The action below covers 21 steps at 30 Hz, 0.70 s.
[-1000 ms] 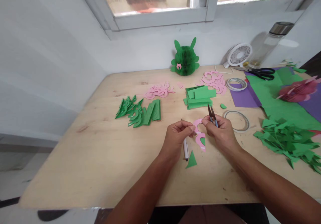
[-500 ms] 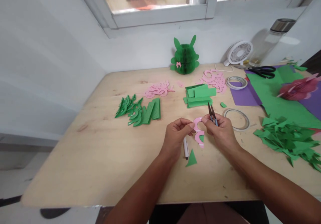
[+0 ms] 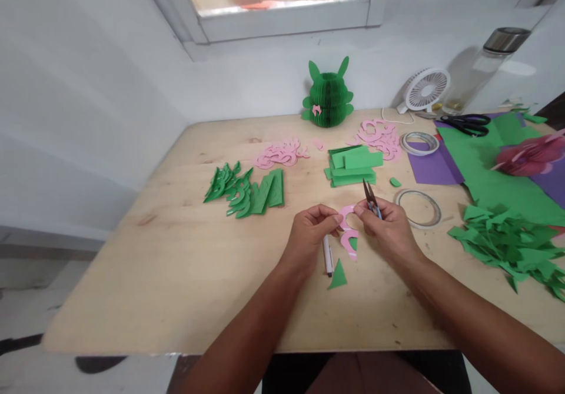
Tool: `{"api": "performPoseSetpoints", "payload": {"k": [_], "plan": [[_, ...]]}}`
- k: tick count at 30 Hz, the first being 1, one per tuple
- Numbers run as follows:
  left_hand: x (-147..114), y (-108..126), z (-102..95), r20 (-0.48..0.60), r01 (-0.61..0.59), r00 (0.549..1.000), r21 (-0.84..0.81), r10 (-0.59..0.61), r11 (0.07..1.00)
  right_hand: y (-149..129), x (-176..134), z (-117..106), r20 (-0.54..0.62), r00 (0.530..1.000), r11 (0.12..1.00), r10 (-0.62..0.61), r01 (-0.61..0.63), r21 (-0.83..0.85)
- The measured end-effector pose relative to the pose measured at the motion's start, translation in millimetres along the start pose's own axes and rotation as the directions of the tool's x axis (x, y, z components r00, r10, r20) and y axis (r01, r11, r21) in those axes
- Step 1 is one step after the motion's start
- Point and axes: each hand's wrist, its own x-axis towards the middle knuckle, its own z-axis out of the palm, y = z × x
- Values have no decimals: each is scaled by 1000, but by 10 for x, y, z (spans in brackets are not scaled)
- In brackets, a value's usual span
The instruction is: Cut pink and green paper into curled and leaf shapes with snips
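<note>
Between my two hands is a curved pink paper cutout [image 3: 349,244] with rounded openings. My left hand [image 3: 311,235] pinches its upper left edge between thumb and fingertips. At its upper right edge, the thumb and forefinger of my right hand [image 3: 388,223] grip the paper. Small scissors [image 3: 371,196] with dark blades and a bluish handle are tucked in my right hand, blades pointing up and away. Just below my left fingers lies a white pen [image 3: 328,257]. A green paper triangle [image 3: 338,275] rests near the pen, and a bit of green shows behind the cutout.
Beyond my hands lie stacked green paper strips [image 3: 355,167], pink cutouts [image 3: 282,153] and folded green pieces [image 3: 241,191]. Tape rolls [image 3: 419,209], green scraps [image 3: 507,247] and black-handled scissors [image 3: 468,124] are to the right. A green honeycomb paper figure [image 3: 329,100], fan [image 3: 427,90] and bottle [image 3: 479,70] stand at the wall.
The view has shifted slightly, so the table items appear a little higher and further right. Both hands keep the same hold on the pink cutout; the scissors remain in my right hand.
</note>
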Motion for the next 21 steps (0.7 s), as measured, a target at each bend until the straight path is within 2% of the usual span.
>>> {"api": "performPoseSetpoints", "payload": {"k": [4, 8, 10, 14, 16, 21], "plan": [[21, 96, -68, 57, 66, 996, -8, -66, 998, -75, 25, -79, 147, 989, 999, -33, 28, 38], [47, 163, -163, 157, 102, 981, 73, -113, 992, -140, 62, -211, 226, 969, 994, -101, 91, 56], [61, 172, -201, 190, 108, 974, 103, -126, 989, -166, 73, -273, 305, 946, 994, -111, 105, 34], [90, 171, -253, 203, 122, 968, 126, -146, 984, -227, 66, -357, 545, 837, 979, -52, 149, -135], [103, 176, -277, 211, 130, 965, 136, -157, 982, -255, 62, -378, 607, 794, 958, 3, 171, -228], [115, 216, -337, 231, 119, 960, 173, -158, 978, -262, 92, -402, 634, 771, 884, 53, 259, -389]]}}
